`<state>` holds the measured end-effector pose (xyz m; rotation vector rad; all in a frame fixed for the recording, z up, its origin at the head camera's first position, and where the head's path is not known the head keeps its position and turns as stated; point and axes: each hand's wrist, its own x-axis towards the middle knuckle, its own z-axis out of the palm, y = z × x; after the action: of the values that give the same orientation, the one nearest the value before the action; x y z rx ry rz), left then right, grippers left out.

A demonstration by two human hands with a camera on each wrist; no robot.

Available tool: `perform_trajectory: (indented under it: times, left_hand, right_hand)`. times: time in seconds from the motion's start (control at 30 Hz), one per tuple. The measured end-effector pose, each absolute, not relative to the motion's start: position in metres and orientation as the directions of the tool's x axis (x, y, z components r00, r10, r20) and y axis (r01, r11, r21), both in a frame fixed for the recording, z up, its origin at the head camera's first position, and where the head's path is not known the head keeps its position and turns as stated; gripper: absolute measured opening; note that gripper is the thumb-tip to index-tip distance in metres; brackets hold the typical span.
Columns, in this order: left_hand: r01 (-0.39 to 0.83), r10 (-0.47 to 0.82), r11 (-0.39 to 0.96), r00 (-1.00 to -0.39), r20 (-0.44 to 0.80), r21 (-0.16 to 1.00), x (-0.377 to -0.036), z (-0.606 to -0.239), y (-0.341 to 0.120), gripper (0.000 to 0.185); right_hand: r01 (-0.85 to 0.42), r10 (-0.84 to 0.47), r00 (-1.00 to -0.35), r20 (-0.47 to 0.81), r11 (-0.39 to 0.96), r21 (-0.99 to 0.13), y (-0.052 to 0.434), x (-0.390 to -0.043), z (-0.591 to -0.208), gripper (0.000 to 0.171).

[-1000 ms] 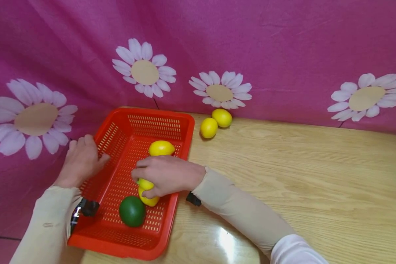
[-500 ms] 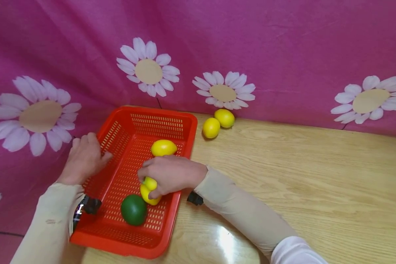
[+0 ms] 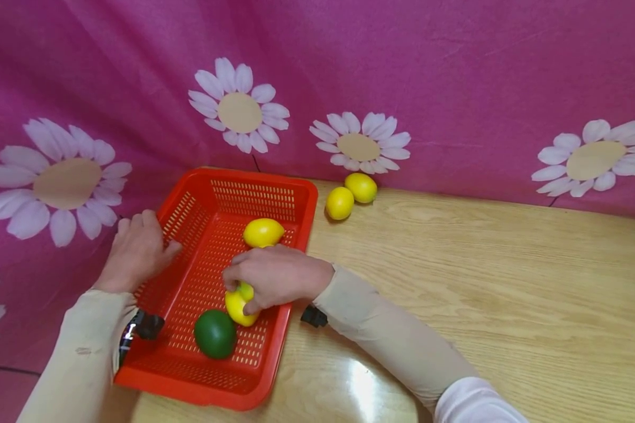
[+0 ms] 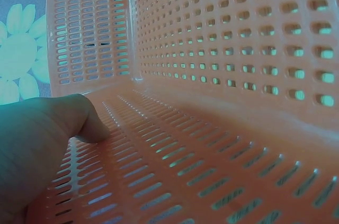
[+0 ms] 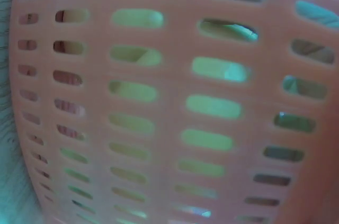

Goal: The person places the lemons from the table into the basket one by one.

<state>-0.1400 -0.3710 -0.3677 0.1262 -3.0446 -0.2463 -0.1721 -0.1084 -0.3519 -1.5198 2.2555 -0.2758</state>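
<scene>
On the left stands a red plastic basket [image 3: 261,183] with slotted walls. My left hand [image 3: 137,252] holds its left rim, with the thumb inside the wall, as the left wrist view also shows. My right hand [image 3: 277,273] reaches over the right rim and grips a lemon with a greenish tip [image 3: 246,290], mostly hidden under the fingers. Against it lies another lemon [image 3: 237,308], near the thumb. A dark green round fruit [image 3: 215,335] sits toward the basket's near end, and a lemon [image 3: 263,232] lies beyond the hand. The right wrist view shows mainly basket wall [image 5: 169,86].
Two more lemons, one in front [image 3: 340,203] and one behind [image 3: 361,188], touch each other on the wooden table [image 3: 481,264], right of the basket's far corner. A pink cloth [image 3: 455,76] with white flowers hangs along the back and left.
My right hand has shifted slightly to the right within the basket, with the gripped lemon in its fingers. The left hand keeps its place on the rim. The whole view has shifted a little.
</scene>
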Motion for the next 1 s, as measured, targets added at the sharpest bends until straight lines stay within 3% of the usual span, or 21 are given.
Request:
perform_trajectory:
  times: [0.37, 0.6, 1.0]
  left_hand:
    - [-0.074, -0.085, 0.984, -0.994, 0.064, 0.165, -0.1408, -0.3683, -0.3726, 0.05]
    - [-0.073, -0.082, 0.985, -0.995, 0.053, 0.158, -0.1408, -0.3675, -0.3727, 0.049]
    - [-0.089, -0.098, 0.981, -0.994, 0.041, 0.171, -0.14, -0.3663, -0.3718, 0.051]
  right_hand:
    - [-0.842, -0.919, -0.343, -0.193, 0.392, -0.37, -0.1059, -0.1718, -0.354, 0.039]
    - [-0.862, -0.942, -0.305, -0.14, 0.336, -0.381, -0.1037, -0.1717, -0.355, 0.033]
    - [-0.86, -0.945, -0.28, -0.167, 0.324, -0.394, -0.1031, -0.1724, -0.3546, 0.045]
